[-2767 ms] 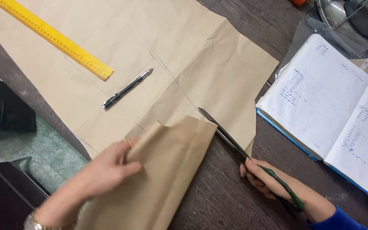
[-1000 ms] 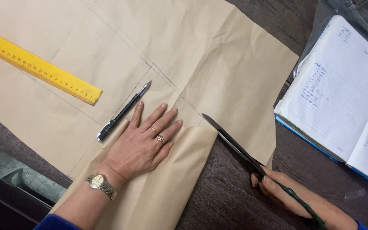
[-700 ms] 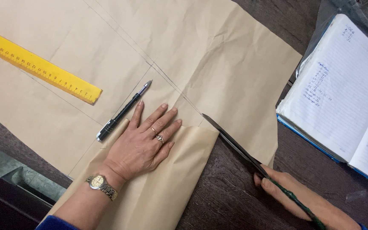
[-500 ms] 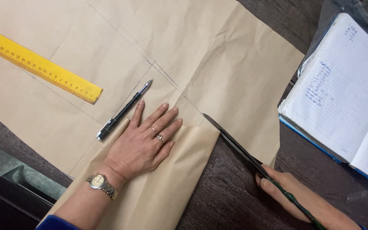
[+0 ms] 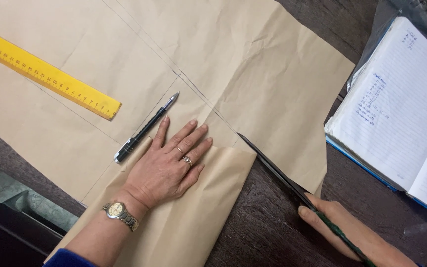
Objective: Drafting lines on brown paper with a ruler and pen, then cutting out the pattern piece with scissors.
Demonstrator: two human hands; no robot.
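A large sheet of brown paper covers most of the dark wooden tabletop, with pencil lines ruled across it. Its lower flap is folded back over itself and runs toward 7 o'clock, down to the bottom edge of the view.

The left hand lies flat on that fold, palm down, fingers spread and stretched toward 1 o'clock, gripping nothing, only pressing the paper. A ring sits on one finger and a metal wristwatch on the wrist, above a blue sleeve.

At 3 o'clock from that hand, the closed blades of a pair of scissors lie along the cut edge of the paper, tip near the ruled line just beside the left fingertips but not touching them. The blades slant toward 4 o'clock into the right hand, whose fingers are closed around the dark green handles; the lower part of the handles runs out of view.

A black pen lies on the paper at 11 o'clock from the left hand, close by the index finger, its silver tip pointing to 1 o'clock. Farther out at 10 o'clock, a yellow ruler rests slantwise on the sheet, well apart from the hand.

At 2 o'clock from the scissors, off the paper, an open notebook with handwritten lined pages and a blue cover edge lies on the tabletop.
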